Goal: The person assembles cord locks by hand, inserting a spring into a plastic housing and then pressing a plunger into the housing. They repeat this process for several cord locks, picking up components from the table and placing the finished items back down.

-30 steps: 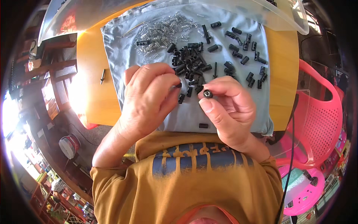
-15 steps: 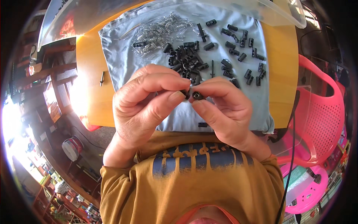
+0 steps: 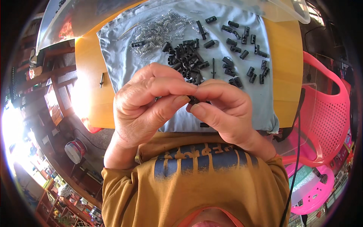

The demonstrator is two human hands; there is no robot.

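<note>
Close together over the near half of the cloth, both my hands pinch small black plastic parts that look like cord-lock pieces (image 3: 193,100). My left hand (image 3: 149,104) is closed, thumb against forefinger; my right hand (image 3: 227,109) is closed the same way from the other side. The fingertips nearly meet and cover most of the parts, so whether they are joined is hidden. Just beyond the hands lies a heap of black cord-lock pieces (image 3: 185,56). A tangle of small metal springs (image 3: 162,32) spreads to its far left.
Several loose cord-lock pieces (image 3: 244,54) lie scattered on the right of the pale blue cloth (image 3: 242,106). A thin black pin (image 3: 101,80) rests on the wooden table (image 3: 90,102) at left. A clear plastic bin (image 3: 113,19) borders the far side; a pink chair (image 3: 325,106) stands right.
My fingertips have closed in on each other. The round open end of the piece in my right hand, visible before, has turned out of sight.
</note>
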